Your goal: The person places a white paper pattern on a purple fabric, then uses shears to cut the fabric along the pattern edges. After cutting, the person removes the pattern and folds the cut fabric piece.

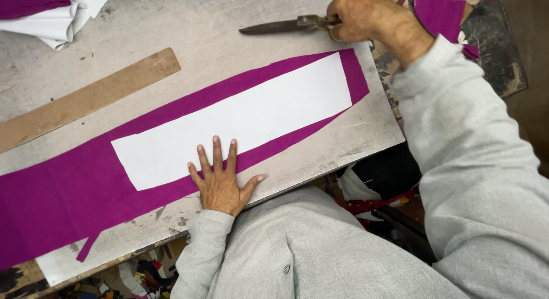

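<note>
A long strip of magenta fabric (63,190) lies across the worn grey table (189,36). On top of it rests a white pattern piece (251,113), long and tapered. My left hand (220,181) lies flat with its fingers spread on the near edge of the white piece and the fabric. My right hand (363,16) is at the far right of the table, closed around the handles of large metal scissors (280,26). The blades are closed, point left and lie above the fabric's right end.
A long brown wooden ruler (86,98) lies diagonally at the left. Folded white and magenta cloth (51,13) sits at the far left corner. Magenta offcuts (440,16) lie beyond the right edge. Scraps litter the floor (143,273) below the table's near edge.
</note>
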The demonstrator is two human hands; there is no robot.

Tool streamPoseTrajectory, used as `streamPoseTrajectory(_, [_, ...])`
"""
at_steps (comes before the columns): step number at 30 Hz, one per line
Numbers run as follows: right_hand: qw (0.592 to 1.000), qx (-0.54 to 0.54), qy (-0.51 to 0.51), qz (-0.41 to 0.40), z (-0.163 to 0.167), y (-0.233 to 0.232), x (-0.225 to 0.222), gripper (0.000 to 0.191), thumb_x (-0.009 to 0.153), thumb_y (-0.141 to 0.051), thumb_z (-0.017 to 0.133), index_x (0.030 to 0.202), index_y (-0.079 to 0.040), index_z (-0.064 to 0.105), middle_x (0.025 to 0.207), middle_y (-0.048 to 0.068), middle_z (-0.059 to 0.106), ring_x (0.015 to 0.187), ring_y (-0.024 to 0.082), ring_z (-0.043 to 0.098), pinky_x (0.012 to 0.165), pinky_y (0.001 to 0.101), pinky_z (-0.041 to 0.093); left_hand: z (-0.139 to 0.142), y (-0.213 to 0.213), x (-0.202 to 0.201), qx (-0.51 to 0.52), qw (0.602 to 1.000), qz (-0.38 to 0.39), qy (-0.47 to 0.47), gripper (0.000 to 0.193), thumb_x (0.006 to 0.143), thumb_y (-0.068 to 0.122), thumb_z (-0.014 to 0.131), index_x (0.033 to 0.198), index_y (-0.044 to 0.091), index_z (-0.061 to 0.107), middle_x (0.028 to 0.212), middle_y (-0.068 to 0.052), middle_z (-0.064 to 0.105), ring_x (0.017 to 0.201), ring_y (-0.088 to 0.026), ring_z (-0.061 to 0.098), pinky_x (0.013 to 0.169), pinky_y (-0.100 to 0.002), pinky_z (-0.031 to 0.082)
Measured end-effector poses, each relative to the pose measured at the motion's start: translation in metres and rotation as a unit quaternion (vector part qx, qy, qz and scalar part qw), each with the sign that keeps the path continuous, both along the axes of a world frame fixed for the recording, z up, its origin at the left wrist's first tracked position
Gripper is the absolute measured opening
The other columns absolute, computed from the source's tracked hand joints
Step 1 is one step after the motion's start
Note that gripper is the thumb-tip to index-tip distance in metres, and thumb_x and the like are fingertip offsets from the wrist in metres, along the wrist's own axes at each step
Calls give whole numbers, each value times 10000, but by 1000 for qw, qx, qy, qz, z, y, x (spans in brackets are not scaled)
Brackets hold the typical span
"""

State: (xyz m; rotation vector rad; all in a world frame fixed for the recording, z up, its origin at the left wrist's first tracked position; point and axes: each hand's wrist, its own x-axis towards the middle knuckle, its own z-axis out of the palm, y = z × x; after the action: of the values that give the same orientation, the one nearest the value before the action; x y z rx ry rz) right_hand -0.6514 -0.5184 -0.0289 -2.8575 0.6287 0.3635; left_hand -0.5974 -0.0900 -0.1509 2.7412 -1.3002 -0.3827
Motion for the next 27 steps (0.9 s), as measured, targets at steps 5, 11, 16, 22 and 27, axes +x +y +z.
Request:
streamPoseTrajectory(5, [992, 72, -39, -96, 9, 17, -116, 127, 938, -110, 698, 1030, -40, 751, 601, 60, 608, 436, 164, 460, 430, 362, 421, 19, -12, -7, -125, 989, -78, 15, 671, 883, 586, 698, 1406, 183, 574, 1526, -149, 469, 1440, -384, 382, 1174, -719, 153])
streamPoseTrajectory(11, [913, 144, -111, -365, -31, 103, -246, 394, 829, -337, 876, 688, -28, 677, 557, 47, 546, 487, 122, 450, 469, 311, 386, 19, -106, -32, -339, 885, -309, 81, 206, 930, 174, 751, 1075, 28, 762, 1047, -140, 748, 952, -252, 691, 806, -387, 582])
streamPoseTrajectory(16, [798, 311, -140, -497, -74, 149, -302, 377, 828, -354, 820, 658, -64, 651, 554, 14, 552, 493, 104, 482, 483, 296, 395, 11, -193, -37, -264, 910, -306, 91, 246, 820, 102, 723, 1017, -42, 750, 973, -180, 719, 855, -302, 664, 674, -395, 599])
streamPoseTrajectory(22, [740, 471, -139, -459, -100, 157, -324, 455, 863, -480, 716, 674, -72, 648, 526, 21, 538, 494, 129, 493, 515, 305, 403, 5, -222, -37, -163, 934, -313, 62, 134, 873, 92, 697, 795, -13, 724, 874, -148, 693, 826, -308, 651, 599, -408, 594])
streamPoseTrajectory(27, [692, 552, -138, -444, -99, 160, -319, 525, 807, -569, 683, 646, -72, 642, 503, 27, 533, 476, 159, 539, 499, 359, 473, 1, -225, -40, -264, 918, -294, 39, 82, 847, 90, 728, 826, 14, 747, 915, -115, 723, 823, -278, 647, 639, -378, 591])
